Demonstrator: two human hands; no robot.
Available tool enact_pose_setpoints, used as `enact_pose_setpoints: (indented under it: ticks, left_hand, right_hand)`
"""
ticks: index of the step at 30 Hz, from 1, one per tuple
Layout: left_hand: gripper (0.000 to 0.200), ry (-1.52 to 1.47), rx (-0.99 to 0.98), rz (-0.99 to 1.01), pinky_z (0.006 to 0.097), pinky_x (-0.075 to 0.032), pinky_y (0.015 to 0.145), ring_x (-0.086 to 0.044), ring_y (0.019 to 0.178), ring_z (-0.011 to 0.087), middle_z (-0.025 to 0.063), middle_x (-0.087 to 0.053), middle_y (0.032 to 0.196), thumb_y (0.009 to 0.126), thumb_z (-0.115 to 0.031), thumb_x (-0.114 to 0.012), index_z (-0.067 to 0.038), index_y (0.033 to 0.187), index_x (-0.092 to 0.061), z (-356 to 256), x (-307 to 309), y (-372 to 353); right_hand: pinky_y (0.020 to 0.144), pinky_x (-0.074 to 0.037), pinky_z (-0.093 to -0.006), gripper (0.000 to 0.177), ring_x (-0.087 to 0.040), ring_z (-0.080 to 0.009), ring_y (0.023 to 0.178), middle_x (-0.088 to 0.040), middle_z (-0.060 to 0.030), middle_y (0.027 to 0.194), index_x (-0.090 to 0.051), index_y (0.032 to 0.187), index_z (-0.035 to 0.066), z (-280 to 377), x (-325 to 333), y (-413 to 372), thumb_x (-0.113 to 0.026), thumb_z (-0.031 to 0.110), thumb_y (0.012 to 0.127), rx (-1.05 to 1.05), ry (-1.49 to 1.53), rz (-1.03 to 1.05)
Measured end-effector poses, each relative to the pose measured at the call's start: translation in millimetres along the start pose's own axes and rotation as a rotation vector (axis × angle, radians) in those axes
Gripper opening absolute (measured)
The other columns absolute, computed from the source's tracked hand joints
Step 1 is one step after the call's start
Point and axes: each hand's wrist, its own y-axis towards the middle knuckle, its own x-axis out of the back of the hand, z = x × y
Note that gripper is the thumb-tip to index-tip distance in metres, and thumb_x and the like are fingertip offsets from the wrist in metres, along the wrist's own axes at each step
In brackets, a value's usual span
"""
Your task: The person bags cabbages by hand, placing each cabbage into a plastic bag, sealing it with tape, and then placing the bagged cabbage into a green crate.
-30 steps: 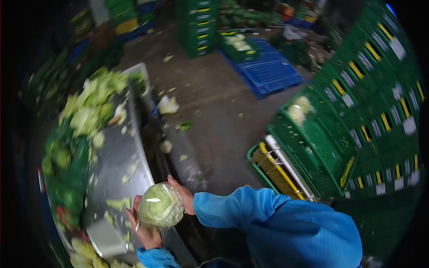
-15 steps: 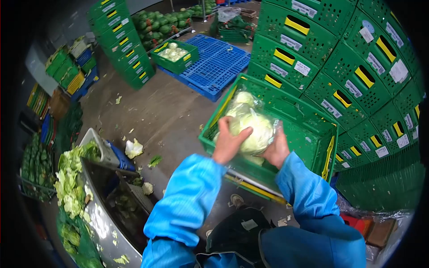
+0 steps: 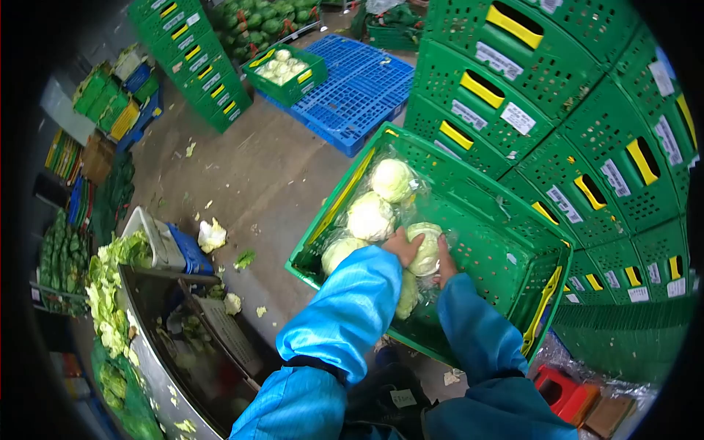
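Inside a green crate [image 3: 506, 198] in front of me, my left hand [image 3: 402, 247] and my right hand [image 3: 444, 265] grip a cabbage [image 3: 425, 248] in clear plastic film from both sides. It sits low in the crate, beside other wrapped cabbages. A row along the crate's left side includes a far cabbage [image 3: 391, 180], a middle cabbage [image 3: 370, 216] and a near cabbage [image 3: 342, 253] partly behind my left sleeve. One more cabbage [image 3: 405, 295] shows below my hands. The fingertips of both hands are partly hidden by the held cabbage.
Tall stacks of green crates [image 3: 469, 110] stand close on the right. A blue pallet [image 3: 352, 88] lies beyond, with a crate of cabbages [image 3: 286, 72] on its edge. To the left is a metal-edged bin [image 3: 158, 367] with leaf trimmings [image 3: 110, 293]. Loose leaves [image 3: 212, 235] litter the floor.
Both hands have lowered the wrapped cabbage from above the crate down into it. My view has shifted, and the row of cabbages on the crate's left side now shows more fully.
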Motion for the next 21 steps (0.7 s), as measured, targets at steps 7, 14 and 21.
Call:
enact_pose_setpoints:
  ticks: [7,14,21]
  left_hand:
    - [0.061,0.002,-0.313,-0.216,0.041,-0.04,0.092,-0.049,0.109,0.0352,0.0204,-0.049,0.12,0.081,-0.037,-0.057,-0.002,0.128,-0.038,-27.9,55.5,-93.5]
    - [0.031,-0.341,-0.424,-0.588,0.0388,-0.043,0.086,-0.053,0.1,0.0338,0.0164,-0.056,0.104,0.082,-0.017,-0.057,-0.004,0.11,-0.053,64.5,116.7,-284.9]
    - [0.027,-0.534,0.295,-1.227,0.031,-0.047,0.078,-0.06,0.092,0.0213,0.0114,-0.061,0.1,0.083,-0.018,-0.058,-0.004,0.106,-0.057,208.5,72.6,-522.8]
  right_hand:
    - [0.084,-0.037,-0.0385,0.089,-0.046,-0.025,0.109,-0.044,-0.0102,0.129,-0.035,0.134,0.011,-14.4,1.5,36.7,-0.027,0.077,0.075,0.024,-0.024,0.15]
    - [0.082,-0.048,-0.0362,0.056,-0.057,-0.0249,0.095,-0.057,-0.0139,0.112,-0.047,0.12,-0.001,31.7,40.6,97.0,-0.041,0.046,0.09,0.695,-0.392,0.128]
    - [0.08,-0.044,-0.0291,0.032,-0.059,-0.0173,0.083,-0.062,-0.0119,0.097,-0.052,0.113,0.001,52.3,-227.3,-165.8,-0.048,0.023,0.091,0.958,-0.495,0.789]
